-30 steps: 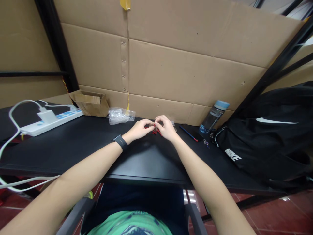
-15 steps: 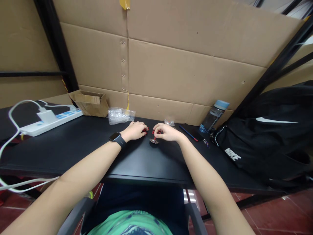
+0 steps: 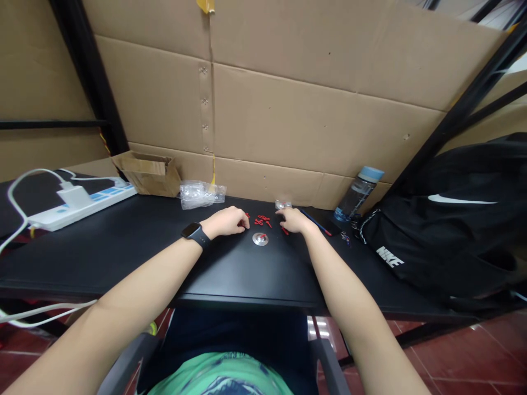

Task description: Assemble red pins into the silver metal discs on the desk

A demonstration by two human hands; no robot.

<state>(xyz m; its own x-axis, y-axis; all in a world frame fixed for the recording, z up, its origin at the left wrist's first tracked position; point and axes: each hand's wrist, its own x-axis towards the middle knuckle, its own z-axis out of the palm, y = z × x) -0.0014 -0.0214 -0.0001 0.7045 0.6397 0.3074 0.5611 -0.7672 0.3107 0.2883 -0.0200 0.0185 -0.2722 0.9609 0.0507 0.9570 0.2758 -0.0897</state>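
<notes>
- On a black tabletop (image 3: 230, 280), in the head camera's view, a cymbal-like metal disc (image 3: 257, 241) is lying flat between two bare hands and nearer the person, red cord showing at its centre.
- Beside it, the left hand (image 3: 229, 221), a black smartwatch (image 3: 196, 235) circling its wrist, is resting with fingers curling down near a red scrap (image 3: 247, 214); whether it is gripping anything, the view is not telling.
- Opposite, the right hand (image 3: 293, 220) is holding thumb and forefinger apart, apparently gripping nothing, its forefinger pointing toward a clear plastic packet (image 3: 283, 204); a red piece (image 3: 285, 230) is showing just below the fingers.
- Just beyond the disc, knotted red cords (image 3: 262, 220) are lying in a loose cluster.
- For sure handling, the disc's low rim is probably giving fingertips little purchase, while its central cord is likely offering the better pinch.
- Among pieces this slight, good work is likely depending on separating cords singly and keeping the right wrist off the blue stick (image 3: 320, 225) lying beside it.
</notes>
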